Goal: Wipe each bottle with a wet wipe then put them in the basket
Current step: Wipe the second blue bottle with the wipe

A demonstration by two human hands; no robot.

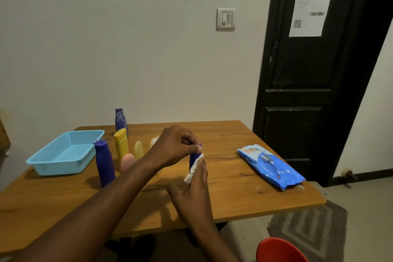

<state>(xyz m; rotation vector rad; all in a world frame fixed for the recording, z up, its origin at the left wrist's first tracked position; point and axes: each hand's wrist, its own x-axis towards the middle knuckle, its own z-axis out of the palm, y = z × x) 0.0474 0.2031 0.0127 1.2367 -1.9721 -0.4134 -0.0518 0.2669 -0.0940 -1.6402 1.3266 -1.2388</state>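
Left hand [174, 147]: curled over the cap end of a small blue bottle [194, 158], which is gripped from above and kept upright.
Right hand [195, 185]: fingers are held straight, and a white wet wipe [193, 169] is pressed against the bottle's right side.
Small blue bottle: found near the middle of the wooden table [234, 202], between the 2 hands and largely hidden by them; whether its base touches the table cannot be told.
Basket [42, 165]: light blue with mesh walls, set at the table's far left.
Waiting bottles: 5 are stood just right of the basket: a dark blue bottle [105, 164], a yellow bottle [121, 144], a ribbed purple bottle [120, 120], a pale yellow bottle [138, 150] and a pink bottle [127, 161].
Wipes pack [271, 166]: laid flat on the table's right side, well apart from the hands.
Surroundings: a black door [308, 70] and a red chair [278, 250] are seen at right.
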